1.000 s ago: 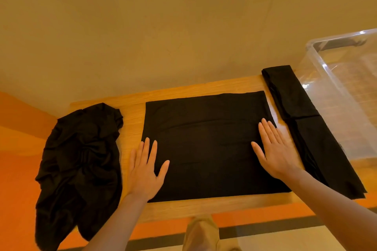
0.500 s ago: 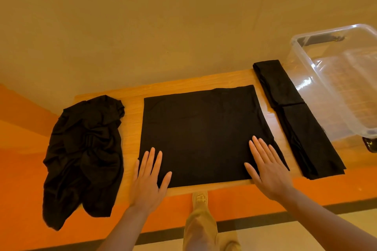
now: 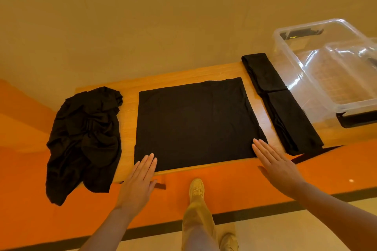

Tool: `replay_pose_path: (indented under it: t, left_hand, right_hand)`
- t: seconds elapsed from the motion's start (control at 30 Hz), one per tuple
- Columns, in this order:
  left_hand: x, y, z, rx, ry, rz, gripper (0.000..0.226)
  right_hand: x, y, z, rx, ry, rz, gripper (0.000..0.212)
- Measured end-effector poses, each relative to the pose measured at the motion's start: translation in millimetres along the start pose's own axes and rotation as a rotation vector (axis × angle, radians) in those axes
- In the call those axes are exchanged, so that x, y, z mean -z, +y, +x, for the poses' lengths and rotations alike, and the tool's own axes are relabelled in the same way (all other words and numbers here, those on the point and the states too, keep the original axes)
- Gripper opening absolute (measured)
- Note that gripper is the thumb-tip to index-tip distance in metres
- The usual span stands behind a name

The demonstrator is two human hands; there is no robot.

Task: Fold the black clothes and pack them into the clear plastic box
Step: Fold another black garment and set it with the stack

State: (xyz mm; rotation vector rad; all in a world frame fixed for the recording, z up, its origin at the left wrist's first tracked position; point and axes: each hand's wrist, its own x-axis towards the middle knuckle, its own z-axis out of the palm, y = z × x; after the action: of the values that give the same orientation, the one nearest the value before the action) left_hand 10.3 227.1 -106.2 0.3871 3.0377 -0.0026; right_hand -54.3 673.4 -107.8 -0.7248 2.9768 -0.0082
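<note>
A black cloth (image 3: 193, 124), folded into a flat rectangle, lies in the middle of the wooden table (image 3: 183, 76). My left hand (image 3: 139, 181) is flat with straight fingers, its fingertips at the cloth's near left corner. My right hand (image 3: 274, 164) is also flat, fingertips touching the near right corner. A crumpled black garment (image 3: 84, 138) hangs over the table's left end. A long, narrow folded black cloth (image 3: 279, 102) lies on the right, beside the clear plastic box (image 3: 302, 71), which holds no clothes.
A plain wall rises just behind the table. The floor in front is orange with a dark stripe. My leg and shoe (image 3: 196, 189) stand close to the table's near edge. A black latch (image 3: 357, 118) sticks out from the box's near end.
Both hands have slid back across the flat cloth toward its near edge, from mid-cloth to its near corners. The view has pulled back from the table.
</note>
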Motion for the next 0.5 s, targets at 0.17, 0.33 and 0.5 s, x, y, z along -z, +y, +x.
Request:
replay_pose_path:
  t: [0.17, 0.33, 0.5]
  left_hand:
    - [1, -1, -5, 0.006, 0.085, 0.020, 0.076]
    - [6, 1, -7, -0.012, 0.108, 0.032, 0.069]
    - [9, -1, -18, -0.002, 0.130, 0.007, 0.057]
  right_hand:
    - [9, 6, 2, 0.074, 0.144, -0.086, 0.074]
    - [13, 6, 3, 0.117, 0.204, -0.077, 0.065]
    - [21, 6, -9, 0.140, 0.264, 0.013, 0.048]
